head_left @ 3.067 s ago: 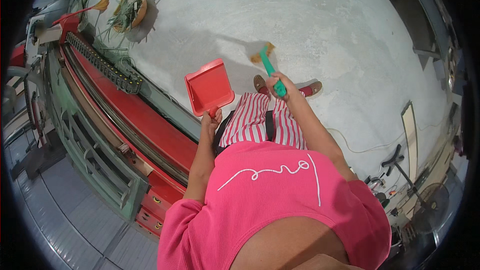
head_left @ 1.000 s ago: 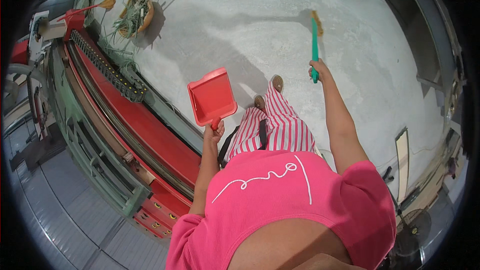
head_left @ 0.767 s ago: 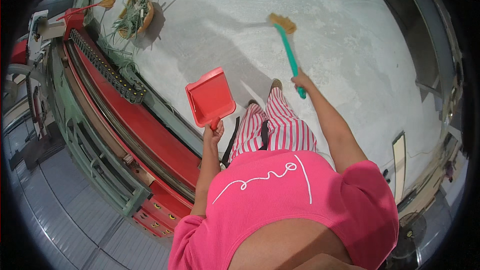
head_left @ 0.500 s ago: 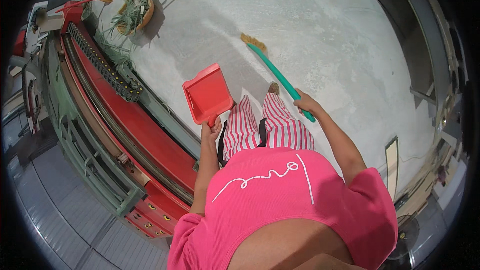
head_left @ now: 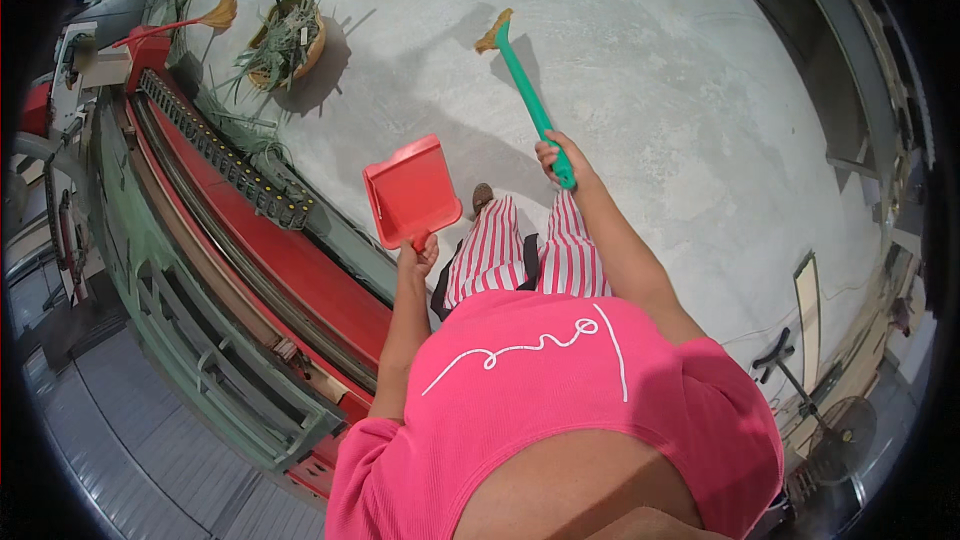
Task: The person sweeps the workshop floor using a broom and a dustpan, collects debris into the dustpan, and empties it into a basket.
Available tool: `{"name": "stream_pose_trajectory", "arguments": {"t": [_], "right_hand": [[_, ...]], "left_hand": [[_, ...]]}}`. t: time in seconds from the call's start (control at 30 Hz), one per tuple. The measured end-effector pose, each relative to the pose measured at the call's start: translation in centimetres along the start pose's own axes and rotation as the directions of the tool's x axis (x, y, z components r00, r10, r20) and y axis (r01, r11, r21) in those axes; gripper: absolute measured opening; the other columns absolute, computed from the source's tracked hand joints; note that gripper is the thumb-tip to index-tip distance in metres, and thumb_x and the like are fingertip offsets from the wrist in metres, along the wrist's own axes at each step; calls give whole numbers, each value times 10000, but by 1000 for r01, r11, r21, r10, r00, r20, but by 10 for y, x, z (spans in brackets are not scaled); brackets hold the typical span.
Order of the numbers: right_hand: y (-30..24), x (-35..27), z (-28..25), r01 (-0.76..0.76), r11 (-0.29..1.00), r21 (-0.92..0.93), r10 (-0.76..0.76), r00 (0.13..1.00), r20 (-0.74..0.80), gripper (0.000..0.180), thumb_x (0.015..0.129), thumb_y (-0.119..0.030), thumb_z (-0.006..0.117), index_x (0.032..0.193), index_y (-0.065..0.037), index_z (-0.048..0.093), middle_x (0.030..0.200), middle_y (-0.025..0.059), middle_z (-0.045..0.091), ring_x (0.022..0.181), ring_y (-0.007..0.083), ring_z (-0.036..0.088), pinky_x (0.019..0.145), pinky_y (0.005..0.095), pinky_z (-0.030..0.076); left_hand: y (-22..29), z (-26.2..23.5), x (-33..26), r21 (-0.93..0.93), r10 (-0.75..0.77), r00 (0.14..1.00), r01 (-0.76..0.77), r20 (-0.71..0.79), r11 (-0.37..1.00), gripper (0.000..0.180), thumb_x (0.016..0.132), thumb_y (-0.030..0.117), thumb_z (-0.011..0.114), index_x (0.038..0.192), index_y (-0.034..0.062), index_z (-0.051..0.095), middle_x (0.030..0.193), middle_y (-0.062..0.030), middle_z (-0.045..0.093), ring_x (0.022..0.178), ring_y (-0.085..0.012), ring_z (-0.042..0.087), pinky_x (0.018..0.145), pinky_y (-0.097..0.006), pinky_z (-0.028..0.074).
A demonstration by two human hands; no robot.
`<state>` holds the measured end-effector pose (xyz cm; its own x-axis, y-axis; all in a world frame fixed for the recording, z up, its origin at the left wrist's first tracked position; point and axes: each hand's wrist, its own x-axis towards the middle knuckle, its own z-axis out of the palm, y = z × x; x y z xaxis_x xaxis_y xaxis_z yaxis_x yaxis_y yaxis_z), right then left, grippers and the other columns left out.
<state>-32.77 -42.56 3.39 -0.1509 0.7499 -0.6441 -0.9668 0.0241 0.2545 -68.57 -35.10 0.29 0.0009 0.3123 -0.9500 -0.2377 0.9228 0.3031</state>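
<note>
My left hand [head_left: 420,254] is closed round the short handle of a red dustpan [head_left: 412,188], held out in front of my left leg with its wide mouth facing away from me. My right hand [head_left: 565,158] grips the near end of a green-handled broom [head_left: 525,80]. The broom's handle slants away to the upper left and ends in straw-coloured bristles. Whether those bristles touch the floor, I cannot tell.
A round tub [head_left: 318,48] heaped with green strips stands on the pale floor [head_left: 640,70] at the far left. A long red and green machine [head_left: 290,270] runs along my left. Another broom head [head_left: 220,12] sticks out beyond it. A fan [head_left: 840,435] stands at the lower right.
My right hand has swung the broom forward and to the left, so its bristles are farther from me. The dustpan stays nearly in place. My feet have shifted in a step.
</note>
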Motion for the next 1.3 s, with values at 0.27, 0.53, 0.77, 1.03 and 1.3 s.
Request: {"name": "stream_pose_trajectory", "arguments": {"t": [0.27, 0.53, 0.77, 1.03, 1.3], "right_hand": [[75, 16, -65, 205, 946, 252, -226, 972, 57, 195, 712, -68, 510, 706, -14, 323, 570, 32, 385, 434, 82, 399, 366, 156, 363], [123, -78, -121, 168, 921, 351, -148, 986, -83, 160, 747, -120, 479, 683, -35, 360, 552, 25, 391, 422, 62, 390, 364, 159, 366], [164, -118, -102, 124, 988, -86, -141, 965, -220, 178, 733, -113, 505, 850, -130, 372, 604, 25, 403, 416, 38, 382, 312, 146, 323], [147, -57, -104, -326, 851, -411, 270, 944, -188, 210, 759, -115, 458, 929, -154, 339, 577, -7, 371, 424, 33, 367, 311, 138, 306], [105, -79, -151, -260, 788, -557, 98, 948, -304, 447, 740, -92, 461, 1122, -231, 275, 580, -4, 377, 400, 39, 358, 320, 153, 323]], "left_hand": [[83, -63, 25, 216, 12, 1000, -14, 10, 976, 354, 785, 310, 267, 846, 46, 495, 713, -114, 559, 682, -220, 565, 593, -304, 449], [104, -64, 53, 287, 9, 995, -38, 100, 957, 340, 775, 289, 271, 823, 48, 506, 712, -108, 556, 667, -222, 562, 585, -305, 447], [100, -34, 33, 251, -38, 984, -7, 174, 968, 368, 773, 272, 267, 865, 14, 513, 755, -122, 568, 708, -209, 561, 606, -306, 452], [103, -46, 32, 283, -37, 981, -19, 190, 959, 307, 752, 229, 310, 895, 21, 484, 772, -80, 564, 660, -182, 559, 596, -296, 439], [94, -69, 21, 216, 7, 998, -19, 57, 976, 315, 750, 245, 311, 875, 9, 478, 773, -94, 560, 680, -188, 555, 606, -307, 438]]}}
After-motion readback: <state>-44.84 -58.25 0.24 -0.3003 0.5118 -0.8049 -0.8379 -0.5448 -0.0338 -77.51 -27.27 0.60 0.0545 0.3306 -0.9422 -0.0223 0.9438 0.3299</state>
